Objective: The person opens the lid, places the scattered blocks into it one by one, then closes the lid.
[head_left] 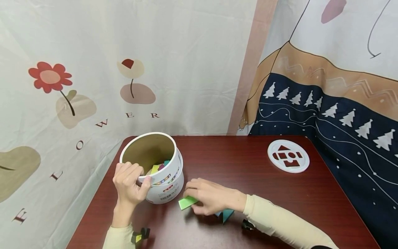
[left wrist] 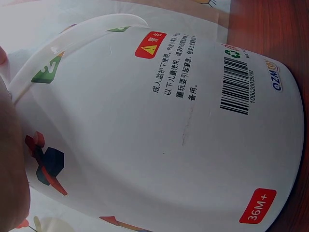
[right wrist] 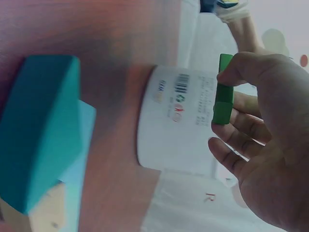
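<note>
Toward the table's (head_left: 230, 162) left edge, the left hand (head_left: 129, 183) is gripping the rim of the white bucket (head_left: 166, 188), where several coloured blocks (head_left: 155, 168) are already lying. Just beside it, the right hand's (head_left: 208, 197) fingers are clamping a green block (head_left: 187, 203), not yet inside. A teal block (head_left: 228, 215) and light-blue block (right wrist: 77, 174) are lying outside; the slotted lid (head_left: 287, 156) is resting near the far right corner.

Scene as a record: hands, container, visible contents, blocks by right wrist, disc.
left hand: grips rim of white cylindrical bucket
right hand: pinches flat green block, outside bucket
visible in bucket: yellow piece, purple piece, teal piece
near right wrist: teal angular block, light blue block
disc: white, round, shaped cutouts, far right on dark red table
</note>
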Motion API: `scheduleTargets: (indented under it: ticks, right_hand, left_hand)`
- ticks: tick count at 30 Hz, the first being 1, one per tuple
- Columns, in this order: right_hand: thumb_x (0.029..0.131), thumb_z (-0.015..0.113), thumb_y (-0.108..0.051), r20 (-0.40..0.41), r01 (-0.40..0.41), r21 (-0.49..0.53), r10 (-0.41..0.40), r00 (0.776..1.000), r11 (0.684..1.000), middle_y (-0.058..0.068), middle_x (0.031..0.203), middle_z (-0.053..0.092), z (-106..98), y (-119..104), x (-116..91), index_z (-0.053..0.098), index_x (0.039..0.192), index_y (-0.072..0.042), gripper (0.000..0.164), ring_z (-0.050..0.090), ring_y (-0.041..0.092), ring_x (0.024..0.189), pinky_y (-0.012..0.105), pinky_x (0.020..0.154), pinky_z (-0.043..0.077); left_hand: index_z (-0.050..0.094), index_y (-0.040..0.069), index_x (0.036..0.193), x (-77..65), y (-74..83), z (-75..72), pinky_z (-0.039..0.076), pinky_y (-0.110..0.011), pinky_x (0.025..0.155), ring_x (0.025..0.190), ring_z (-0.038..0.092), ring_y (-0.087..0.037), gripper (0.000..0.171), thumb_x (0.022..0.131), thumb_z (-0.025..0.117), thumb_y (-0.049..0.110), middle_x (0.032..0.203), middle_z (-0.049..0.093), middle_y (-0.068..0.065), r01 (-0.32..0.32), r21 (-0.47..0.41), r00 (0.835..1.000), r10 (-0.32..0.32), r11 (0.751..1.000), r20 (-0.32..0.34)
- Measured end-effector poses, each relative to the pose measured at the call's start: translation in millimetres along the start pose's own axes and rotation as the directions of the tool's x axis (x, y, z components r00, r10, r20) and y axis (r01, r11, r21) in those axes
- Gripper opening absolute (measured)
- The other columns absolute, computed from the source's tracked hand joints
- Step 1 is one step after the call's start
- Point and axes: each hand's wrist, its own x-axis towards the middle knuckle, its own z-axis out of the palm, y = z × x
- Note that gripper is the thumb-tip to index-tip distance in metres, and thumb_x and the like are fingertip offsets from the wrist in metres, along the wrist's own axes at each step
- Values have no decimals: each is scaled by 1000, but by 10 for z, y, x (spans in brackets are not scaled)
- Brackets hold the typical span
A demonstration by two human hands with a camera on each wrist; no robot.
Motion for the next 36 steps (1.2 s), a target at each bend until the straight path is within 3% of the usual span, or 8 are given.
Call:
scheduleTargets:
  ticks: [8,16,21,29,36]
  right_hand:
    - [78,71,-19,-144,20,82,-8,990,996,-5,100,58,-250,43,40,68,107,-11,30,48,8,92,24,83,42]
    - [78,70,-13,-312,44,148,4,950,988,-1,101,59,-508,95,108,67,106,-8,29,49,8,95,21,82,43]
    - [78,69,-11,-364,22,178,45,931,984,-1,104,61,-657,130,160,68,107,-7,29,49,7,96,18,81,42]
    - [78,71,-10,-437,22,213,75,896,977,1,104,62,-832,217,305,69,106,-4,29,52,9,96,25,77,49]
    - [79,71,-11,-482,5,202,95,871,979,3,106,64,-909,273,485,70,108,-3,30,54,8,95,21,79,48]
  left_hand:
    - [35,11,50,5,-1,14,21,-41,53,47,19,-16,33,72,49,30,48,24,3,0,-5,1000,0,1000,-1]
    - [35,12,50,-2,-1,15,22,-41,53,47,19,-16,31,70,49,29,48,24,3,1,-4,1000,-1,1000,-2]
    - [34,12,50,-4,-2,12,21,-41,53,47,19,-16,31,71,49,30,48,24,3,0,-2,1000,0,1000,-4]
    - [34,11,50,-10,-4,13,22,-41,53,47,19,-16,31,71,50,29,49,24,3,-2,-6,1000,2,1000,-9]
    - [35,11,50,-13,-1,10,22,-41,53,47,20,-16,32,72,50,30,48,25,3,2,-6,1000,-2,1000,-5]
